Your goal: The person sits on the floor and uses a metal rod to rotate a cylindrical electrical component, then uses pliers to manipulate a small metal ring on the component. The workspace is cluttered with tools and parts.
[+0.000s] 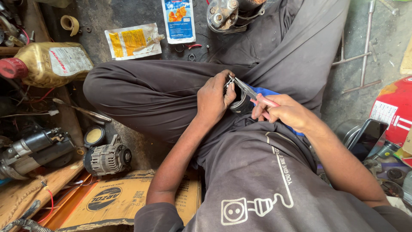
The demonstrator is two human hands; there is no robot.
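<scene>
I sit cross-legged on the floor in dark grey trousers. My left hand (213,99) wraps around a round metal motor part (238,103) held in my lap; most of the part is hidden by the fingers. My right hand (285,113) grips pliers (253,92) with red and blue handles, and their jaws point up-left to the part's top edge beside my left thumb.
An alternator (107,159) and a starter motor (34,150) lie at left, with a small round tin (94,136) nearby. An oil jug (47,63), two pouches (133,41) (179,19), a tape roll (70,23), flattened cardboard (124,199), metal rods (365,47) and a red canister (397,107) surround me.
</scene>
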